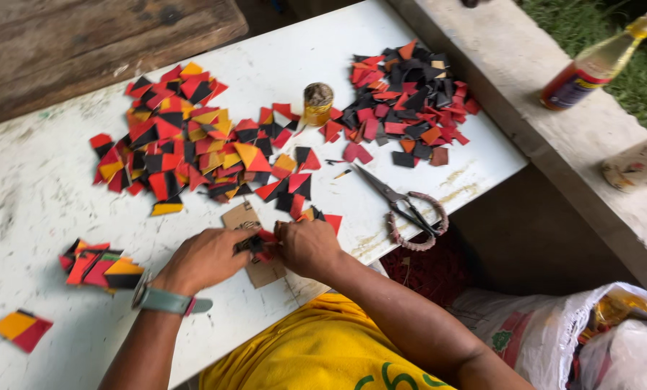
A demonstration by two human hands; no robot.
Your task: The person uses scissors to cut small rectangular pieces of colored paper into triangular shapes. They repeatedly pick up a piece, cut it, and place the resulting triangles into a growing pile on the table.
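A: What is held?

B: A small red and black piece [260,244] is pinched between the left hand [206,258] and the right hand [307,247], fingers of both curled shut on it, over a brown card [245,217] at the near edge of the white table [34,188].

A: What is laid around it?

B: Pieces are kept sorted: a red, black and yellow spread [186,137], a darker pile [410,97], a small stack [99,266]. Scissors [406,206] and a tin [317,103] are placed within reach.
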